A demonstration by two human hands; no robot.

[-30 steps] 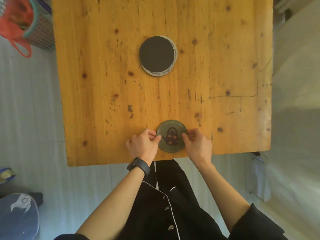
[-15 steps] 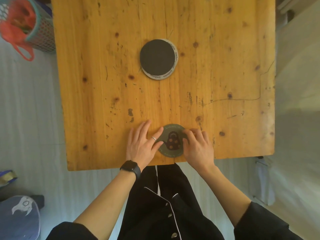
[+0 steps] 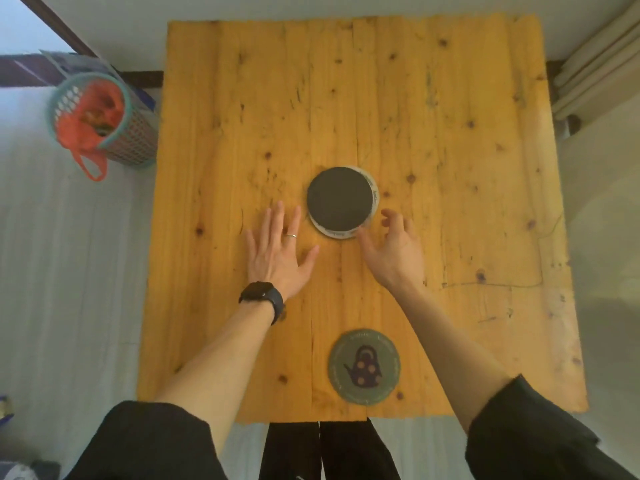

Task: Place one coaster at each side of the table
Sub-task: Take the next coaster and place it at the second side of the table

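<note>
You had both hands out over the wooden table [image 3: 450, 202], closing on the stack of coasters [image 3: 341, 200] at its middle. That stack showed a dark face on top with the pale rim of at least one more coaster peeking out beneath, toward you and to the right; how many lay in it could not be told. Your left hand [image 3: 277, 258] was flat and low just left of the stack, fingers spread and straight, holding nothing. Your right hand [image 3: 394, 251] sat just right of the stack, fingers loosely curled and parted, also empty, its thumb near the pale rim but not clearly touching it. One teapot coaster [image 3: 364, 366] already lay well nearer you than the stack, beside the table's near edge, so that side looked served.

To lift only one, you would have done well to steady the stack with the left hand while the right thumb and forefinger caught the top disc's edge, peeling rather than sliding, since the offset pile would likely shift under a push.
</note>
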